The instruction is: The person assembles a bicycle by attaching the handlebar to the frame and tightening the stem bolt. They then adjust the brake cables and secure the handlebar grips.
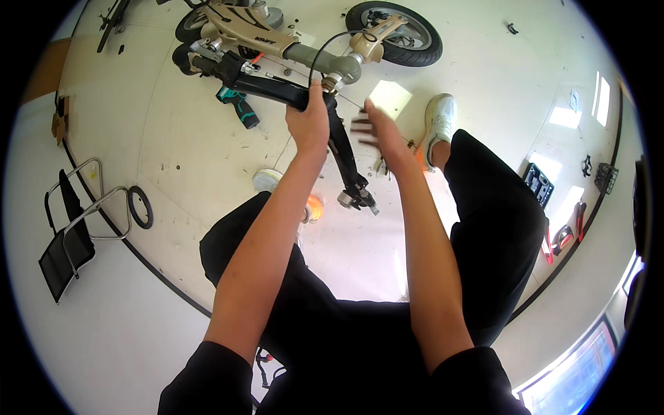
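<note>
Your left hand grips the black handlebar at twelve o'clock!
At one, your right hand blurs just beside it, fingers spread, grasping nothing; beyond sits the black-tyred wheel; near two, your white shoe.

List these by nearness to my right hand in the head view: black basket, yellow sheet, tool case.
1. Yellow sheet: ahead of the right hand.
2. Tool case: off to the right.
3. Black basket: farther right, beyond the case.
</note>
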A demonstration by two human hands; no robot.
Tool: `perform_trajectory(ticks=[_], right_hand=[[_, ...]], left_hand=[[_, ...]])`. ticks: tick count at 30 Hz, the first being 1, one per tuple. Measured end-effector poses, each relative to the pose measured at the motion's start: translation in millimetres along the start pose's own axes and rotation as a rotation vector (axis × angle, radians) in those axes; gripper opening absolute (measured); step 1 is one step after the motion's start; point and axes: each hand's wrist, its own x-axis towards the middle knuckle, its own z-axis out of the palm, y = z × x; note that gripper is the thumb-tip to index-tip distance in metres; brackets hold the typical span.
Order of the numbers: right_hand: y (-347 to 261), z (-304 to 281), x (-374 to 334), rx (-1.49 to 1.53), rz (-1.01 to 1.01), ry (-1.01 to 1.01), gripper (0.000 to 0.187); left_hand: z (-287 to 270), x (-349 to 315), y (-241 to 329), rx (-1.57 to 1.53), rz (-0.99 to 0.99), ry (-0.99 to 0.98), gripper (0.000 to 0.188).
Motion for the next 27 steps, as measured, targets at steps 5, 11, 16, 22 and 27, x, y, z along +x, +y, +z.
perform_trajectory(ticks=[5, 11, 16, 22, 27], right_hand=[[72.0, -8.1, -40.4, 0.073, 0.213, -0.324, 0.066], [52.4, 1.8, -54.8, -0.052, 0.188, -0.32, 0.057], [45.0, 3.9, -54.4, -0.181, 0.203, -0.283, 0.062], [24.9, 2.2, -56.5, -0.326, 0.178, -0.286, 0.067], [27.2, 7.1, -57.2, -0.233, 0.142, -0.241, 0.061]], left_hand=[[-18.5, -6.7, 41.7, 0.193, -0.24, -0.157, 0.043], [-42.8, 35.8, 62.3, -0.608, -0.236, -0.289, 0.021], [-37.6, 37.3, 62.3, -0.627, -0.204, -0.233, 0.02], [-41.6, 37.3, 64.5, -0.421, -0.14, -0.363, 0.022], [-35.2, 28.3, 69.4, -0.443, -0.129, -0.373, 0.025]])
